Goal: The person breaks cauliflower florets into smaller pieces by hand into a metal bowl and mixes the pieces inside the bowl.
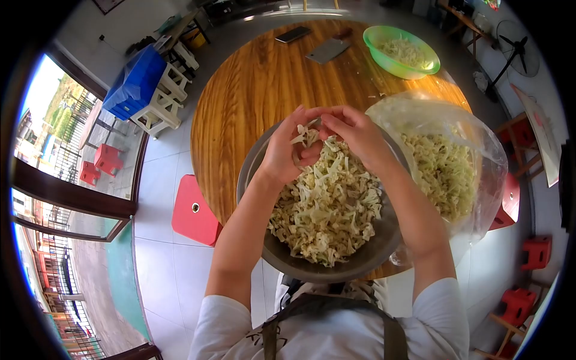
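A wide metal bowl (390, 237) full of cut cauliflower pieces (327, 210) sits at the near edge of the round table, in front of my body. Over its far side my two hands meet. My left hand (285, 150) is curled around a small cauliflower floret (307, 136). Close against it, my right hand (351, 129) has its thumb and fingers bent together; anything between them is hidden. Right of the bowl lies a clear plastic bag (489, 162) holding more cut cauliflower (441, 177).
On the wooden table (240, 90) farther back are a cleaver (328, 51), a dark phone (293, 34) and a green basin (384, 57) with shredded vegetable in it. A red stool (195, 210) stands at the left, white stools (157, 111) with a blue crate (135, 81) beyond.
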The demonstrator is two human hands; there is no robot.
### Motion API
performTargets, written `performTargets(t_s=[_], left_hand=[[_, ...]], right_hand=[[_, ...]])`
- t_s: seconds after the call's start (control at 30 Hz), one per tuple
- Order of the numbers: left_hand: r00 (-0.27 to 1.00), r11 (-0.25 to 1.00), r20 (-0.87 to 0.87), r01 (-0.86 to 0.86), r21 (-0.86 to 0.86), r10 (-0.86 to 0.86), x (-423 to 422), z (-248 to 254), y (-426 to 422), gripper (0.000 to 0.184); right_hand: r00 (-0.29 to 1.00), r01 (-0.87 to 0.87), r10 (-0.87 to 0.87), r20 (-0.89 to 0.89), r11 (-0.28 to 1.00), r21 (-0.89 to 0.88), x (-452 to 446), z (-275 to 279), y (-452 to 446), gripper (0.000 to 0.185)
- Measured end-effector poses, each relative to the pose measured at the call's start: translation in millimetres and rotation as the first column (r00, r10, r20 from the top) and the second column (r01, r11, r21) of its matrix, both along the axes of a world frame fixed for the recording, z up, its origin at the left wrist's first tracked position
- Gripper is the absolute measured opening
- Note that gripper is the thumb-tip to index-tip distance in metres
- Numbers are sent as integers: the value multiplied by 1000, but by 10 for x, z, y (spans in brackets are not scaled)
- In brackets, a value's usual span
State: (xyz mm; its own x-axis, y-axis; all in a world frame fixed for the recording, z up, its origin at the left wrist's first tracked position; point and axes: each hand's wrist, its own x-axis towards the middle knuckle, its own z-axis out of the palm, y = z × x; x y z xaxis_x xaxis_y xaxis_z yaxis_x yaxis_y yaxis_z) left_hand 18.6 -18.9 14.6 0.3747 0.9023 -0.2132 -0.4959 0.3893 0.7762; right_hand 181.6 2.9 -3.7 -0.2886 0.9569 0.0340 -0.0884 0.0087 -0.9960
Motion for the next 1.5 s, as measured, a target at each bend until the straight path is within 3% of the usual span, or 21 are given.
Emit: performTargets(t_s=[0.1, 0.2, 0.3, 0.4, 0.53, 0.63, 0.67, 0.8, 0.9, 0.93, 1.03, 1.07, 1.17, 1.2, 1.3, 1.37, 1.4, 1.43, 1.5], left_hand=[[989, 996, 119, 94, 4, -94, -60, -56, 3, 38], [982, 986, 92, 162, 47, -166, -38, -25, -45, 39], [983, 986, 80, 159, 54, -163, -12, 9, -93, 41], [999, 998, 46, 7, -68, -4, 8, 66, -115, 50], [991, 999, 125, -42, -29, 45, -83, 13, -30, 55], [998, 998, 23, -60, 34, 59, -71, -47, 11, 59], [998, 997, 1, -65, 33, 65, -59, -44, 9, 62], [992, 998, -125, 4, 66, 4, -38, -43, -38, 78], [964, 996, -260, 76, 54, -60, 19, -40, -78, 88], [949, 995, -305, 89, 40, -72, 37, -26, -90, 91], [915, 984, -374, 175, 28, -152, 42, -42, -101, 93], [920, 983, -360, 181, 40, -155, 34, -61, -86, 93], [937, 984, -330, 154, 86, -118, 1, -116, -44, 94], [939, 987, -336, 120, 108, -78, 6, -122, -48, 94], [943, 987, -332, 42, 152, 11, -29, -161, -40, 92], [950, 988, -309, 2, 152, 45, -55, -194, -16, 91], [955, 989, -290, -17, 146, 59, -63, -198, 6, 91], [960, 989, -270, -36, 143, 74, -74, -191, 11, 90], [966, 986, -247, -41, 162, 81, -79, -176, 4, 90]], right_hand=[[975, -198, 185, -127, 976, -96, 6, 86, -30, 21], [933, -291, 261, -247, 952, -94, 56, 74, -21, 19], [963, -213, 210, -171, 977, 3, 55, 106, -38, 15], [977, -80, 76, -197, 997, -10, 10, 173, -80, 13], [967, 79, -76, -245, 997, 2, 156, -8, 121, 13], [996, -66, 72, -47, 990, 123, 199, 29, 85, 17], [992, -70, 48, 116, 979, 192, 186, 22, 74, 25], [953, 105, -233, 192, 853, 512, 53, 83, -47, 44], [981, 8, -114, 155, 829, 560, -24, -3, -10, 48], [982, -71, -1, 190, 926, 371, -24, 24, -76, 52], [994, -79, 97, -53, 959, 273, 7, 104, -126, 56], [995, 64, -31, -91, 921, 384, 26, 37, -18, 56], [979, 176, -124, -163, 915, 363, 61, 78, -33, 54], [978, 201, -161, -129, 889, 411, 59, 72, -39, 50], [921, 363, -360, -147, 658, 660, -63, 338, -295, 47], [915, 369, -328, -237, 436, 821, 11, 562, -599, 52], [910, 413, -171, -378, 473, 778, 27, 728, -868, 55], [898, 430, -75, -434, 361, 827, 45, 839, -1121, 47], [880, 453, 173, -442, -33, 891, 101, 1037, -1613, 34]])
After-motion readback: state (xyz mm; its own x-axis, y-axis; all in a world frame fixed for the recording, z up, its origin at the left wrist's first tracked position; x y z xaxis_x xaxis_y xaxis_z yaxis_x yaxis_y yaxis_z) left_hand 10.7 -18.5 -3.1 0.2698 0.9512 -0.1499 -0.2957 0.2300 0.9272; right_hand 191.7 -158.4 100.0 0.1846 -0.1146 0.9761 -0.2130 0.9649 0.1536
